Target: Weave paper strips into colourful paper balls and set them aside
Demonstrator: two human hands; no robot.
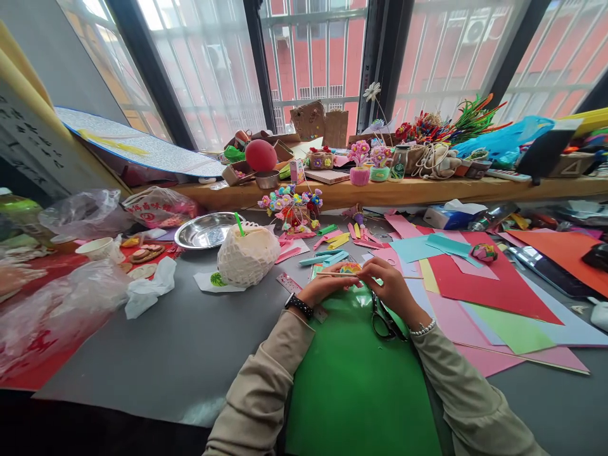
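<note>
Grip is closed on both sides: the left hand (327,286) holds a multicoloured piece (350,268), the right hand (388,284) pinches a thin stick (335,274) beside it, above the green mat (361,386). Light fingertip pressure and a level stick should help avoid creasing or slipping.

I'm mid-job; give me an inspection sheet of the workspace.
Surface: gray table, with a green mat below the hands.
Job's things: thin stick and small colorful piece, partly hidden; black scissors on the mat.
Clutter: paper sheets right, paper strips ahead, plastic bags left.
Grip: left hand at the piece; right hand on the stick.
Cables: nothing seen for certain.
Surroundings: another person's hand at far left; crowded wooden ledge before barred windows.
</note>
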